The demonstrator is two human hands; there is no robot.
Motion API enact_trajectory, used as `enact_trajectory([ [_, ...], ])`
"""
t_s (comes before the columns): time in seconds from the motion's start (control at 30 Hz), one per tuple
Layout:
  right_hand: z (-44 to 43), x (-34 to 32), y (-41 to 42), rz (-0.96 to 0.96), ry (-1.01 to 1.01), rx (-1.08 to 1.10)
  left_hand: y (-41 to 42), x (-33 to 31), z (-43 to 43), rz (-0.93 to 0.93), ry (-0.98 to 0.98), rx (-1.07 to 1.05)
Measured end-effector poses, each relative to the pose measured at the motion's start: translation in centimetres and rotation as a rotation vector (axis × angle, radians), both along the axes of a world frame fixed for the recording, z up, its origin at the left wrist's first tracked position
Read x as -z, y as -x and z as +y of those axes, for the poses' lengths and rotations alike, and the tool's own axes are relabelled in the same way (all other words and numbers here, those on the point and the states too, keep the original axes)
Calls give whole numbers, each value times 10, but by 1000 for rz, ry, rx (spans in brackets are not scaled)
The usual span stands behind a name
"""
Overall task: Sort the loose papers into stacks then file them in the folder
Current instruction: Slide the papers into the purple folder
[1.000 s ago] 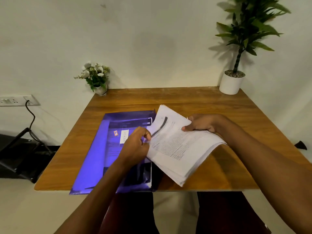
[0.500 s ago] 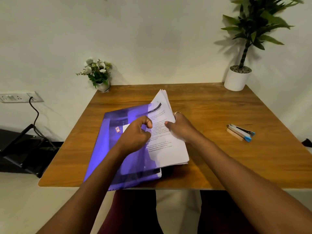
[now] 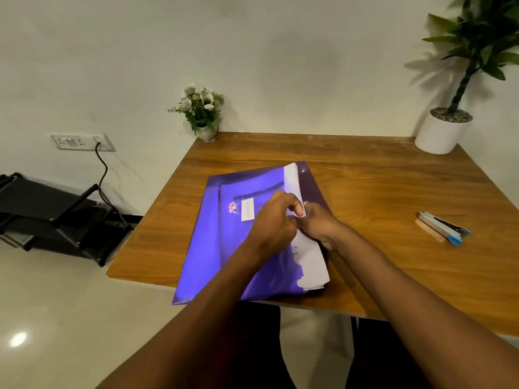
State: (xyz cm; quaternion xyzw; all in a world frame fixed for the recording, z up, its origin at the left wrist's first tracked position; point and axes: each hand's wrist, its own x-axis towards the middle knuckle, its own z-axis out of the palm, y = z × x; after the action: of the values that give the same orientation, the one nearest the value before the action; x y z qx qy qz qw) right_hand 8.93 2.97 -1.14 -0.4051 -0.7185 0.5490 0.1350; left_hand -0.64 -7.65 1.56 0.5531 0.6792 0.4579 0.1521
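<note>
A translucent purple plastic folder (image 3: 224, 248) lies flat on a brown wooden bench (image 3: 379, 192), its near left corner hanging over the front edge. A stack of white printed papers (image 3: 311, 259) sits inside it under the cover, with a narrow strip of the sheets showing along the folder's right side. Two bare forearms reach in from the bottom of the view, and the hands meet over that strip. The left hand (image 3: 273, 220) has curled fingers, its grip closed on the folder's cover at the open edge. The right hand (image 3: 320, 224) touches the left, and its grip is closed on the edge of the paper stack; most of its fingertips are hidden. A white label (image 3: 247, 209) sits on the cover just left of the left hand. Well apart to the right, a silver stapler with a blue tip (image 3: 442, 227) lies on the bench. A small pot of white flowers (image 3: 203, 113) stands at the far left corner, and a green plant in a round white pot (image 3: 441, 133) at the far right. A wall socket (image 3: 80, 141) with a black cable is to the left.
</note>
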Motion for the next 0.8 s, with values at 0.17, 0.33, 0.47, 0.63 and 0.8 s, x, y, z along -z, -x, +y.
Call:
enact_trajectory([
  [0.17, -19, 0, 18, 15, -96, -60, -6, -3, 4, -35, -71, -80],
  [0.33, -23, 5, 13, 71, 37, -155, -9, 2, 1, -87, -116, -120],
  [0.47, -24, 8, 14, 163, 212, -124, -13, 7, -1, -115, -137, -149],
  [0.63, -26, 9, 20, 173, 241, -82, -14, 3, 0, -137, -197, -186],
  [0.8, -30, 11, 22, 146, 228, -72, -17, 2, -3, -173, -209, -195],
])
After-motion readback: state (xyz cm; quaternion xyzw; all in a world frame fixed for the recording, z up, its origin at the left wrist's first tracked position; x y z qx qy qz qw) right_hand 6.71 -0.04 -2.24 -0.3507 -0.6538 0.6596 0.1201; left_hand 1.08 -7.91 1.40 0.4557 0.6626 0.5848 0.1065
